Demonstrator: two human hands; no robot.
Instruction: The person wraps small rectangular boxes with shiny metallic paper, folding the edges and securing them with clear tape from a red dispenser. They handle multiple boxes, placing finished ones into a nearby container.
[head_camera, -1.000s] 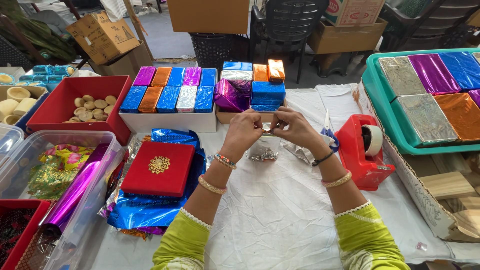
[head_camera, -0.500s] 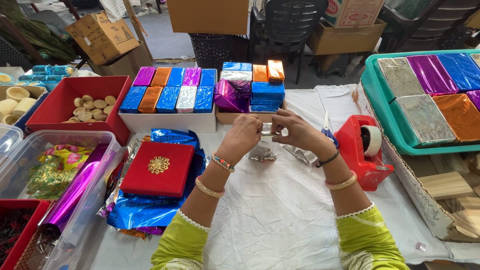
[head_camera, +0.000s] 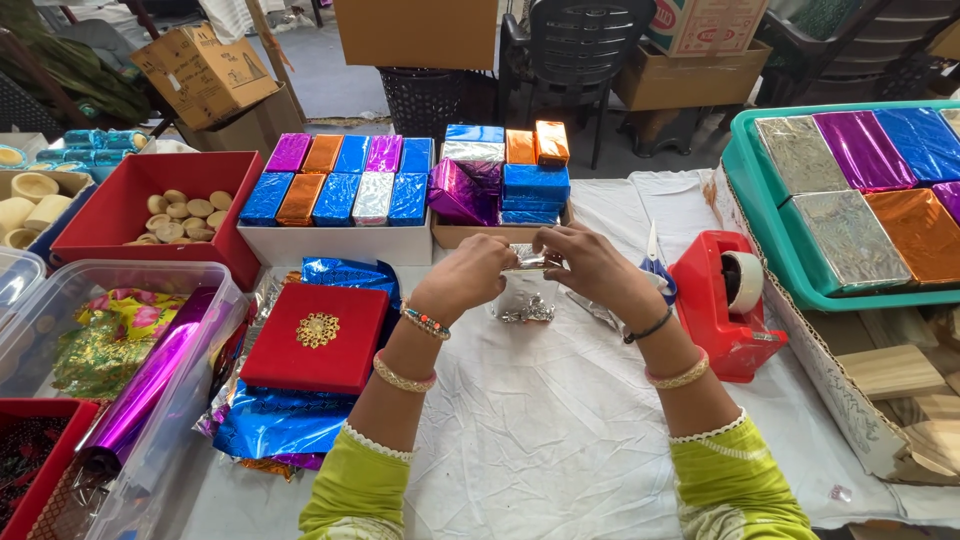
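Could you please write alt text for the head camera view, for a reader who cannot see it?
Above a white cloth-covered table, the left hand and right hand together hold a small silver foil piece. A red box on blue foil lies left, a red tape dispenser right, and trays of foil-wrapped packets behind.

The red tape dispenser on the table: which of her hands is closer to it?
Right. The right hand is just left of the red tape dispenser, apart from it. The left hand is farther left, beyond the small silver foil piece both hands hold.
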